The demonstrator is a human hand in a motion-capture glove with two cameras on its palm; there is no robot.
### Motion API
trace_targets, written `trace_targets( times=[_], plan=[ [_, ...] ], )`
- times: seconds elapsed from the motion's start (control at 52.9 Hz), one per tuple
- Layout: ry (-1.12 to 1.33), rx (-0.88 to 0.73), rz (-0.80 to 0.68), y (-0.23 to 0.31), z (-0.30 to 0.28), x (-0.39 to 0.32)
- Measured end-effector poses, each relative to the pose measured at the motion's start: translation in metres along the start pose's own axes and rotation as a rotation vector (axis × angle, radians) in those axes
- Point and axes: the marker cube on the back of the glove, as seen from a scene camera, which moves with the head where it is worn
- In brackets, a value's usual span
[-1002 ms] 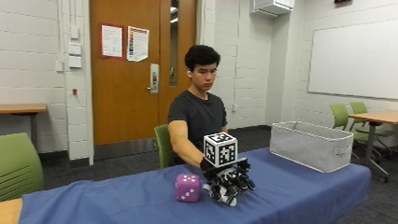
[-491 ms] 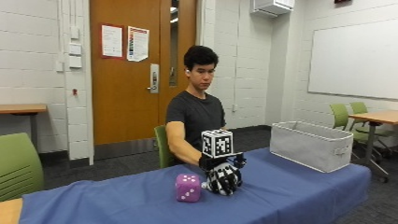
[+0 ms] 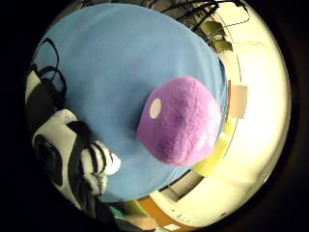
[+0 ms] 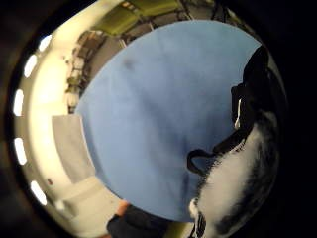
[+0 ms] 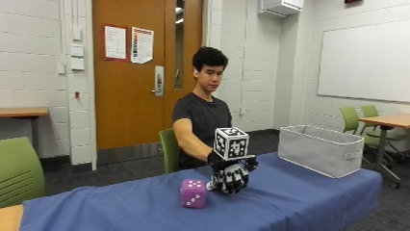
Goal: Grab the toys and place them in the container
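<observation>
Above the blue tabletop [image 5: 301, 202], the gloved right hand [image 5: 229, 176] has risen, grasping a black-and-white plush toy [image 3: 99, 164]; purple dice toy [image 5: 193, 193] stays beside it, container [image 5: 320, 149] well apart.

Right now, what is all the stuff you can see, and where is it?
plush dice: one, purple with white dots, on the blue tablecloth beside the gloved hand.
striped plush toy: one, black and white, at the gloved hand.
container: one, grey fabric bin, on the table's far end.
tablecloth: one, blue, covering the table.
chairs: several, green, around the room.
door: one, orange-brown, behind the person.
whiteboard: one, white, on the wall.
right hand: one, black glove, lowered to the table beside the dice.
</observation>
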Motion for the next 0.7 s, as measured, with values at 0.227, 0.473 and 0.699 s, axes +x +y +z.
trace_targets(
  times=[0.227, 0.473, 0.699],
  plan=[
    [-0.081, 0.044, -0.014, 0.008, -0.089, -0.024],
    [-0.093, 0.223, -0.184, 0.031, -0.227, -0.128],
    [-0.082, 0.333, -0.433, 0.078, -0.303, -0.283]
  ],
)
